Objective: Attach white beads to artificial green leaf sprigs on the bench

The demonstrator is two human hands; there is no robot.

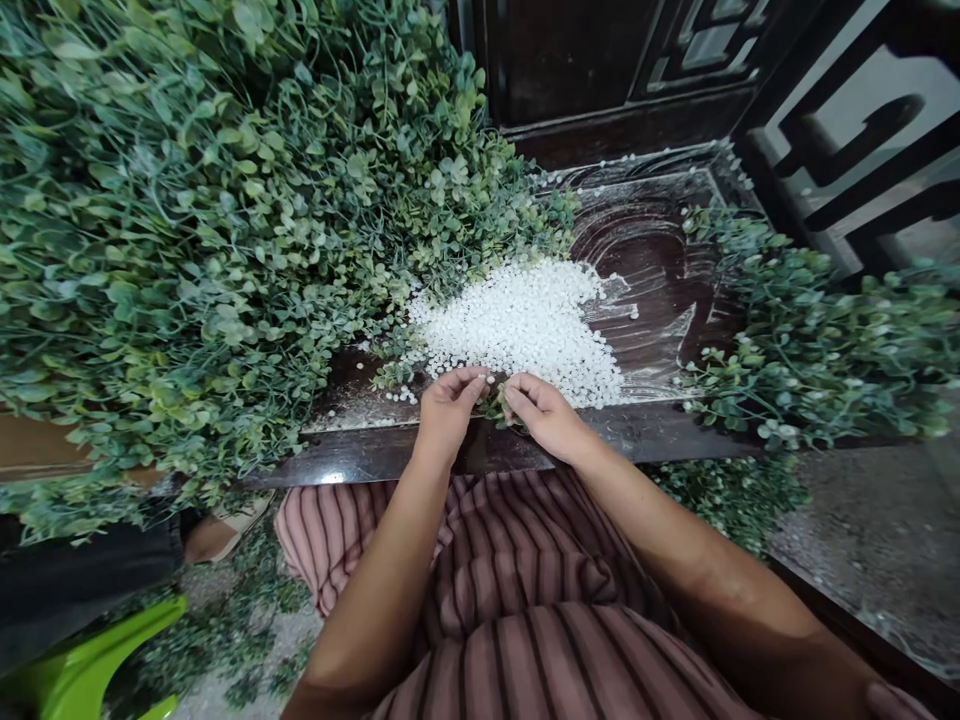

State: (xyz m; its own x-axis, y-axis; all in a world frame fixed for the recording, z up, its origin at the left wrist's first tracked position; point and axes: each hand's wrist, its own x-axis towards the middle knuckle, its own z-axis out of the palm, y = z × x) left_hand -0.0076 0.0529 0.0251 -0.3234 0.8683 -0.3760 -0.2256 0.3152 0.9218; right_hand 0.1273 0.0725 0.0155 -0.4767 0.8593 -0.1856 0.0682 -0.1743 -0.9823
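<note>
My left hand is closed in a pinch, with a small white bead at its fingertips. Close beside it, my right hand pinches a small green artificial leaf sprig, which hangs between the two hands over the front edge of the bench. Just beyond my fingers spreads a heap of white beads on the dark wooden bench. My fingers partly hide the sprig's upper end.
A large mass of artificial greenery covers the left side. A smaller bunch of sprigs lies at the right end. Dark carved panels rise behind. A bright green plastic chair and part of another person's foot show at lower left.
</note>
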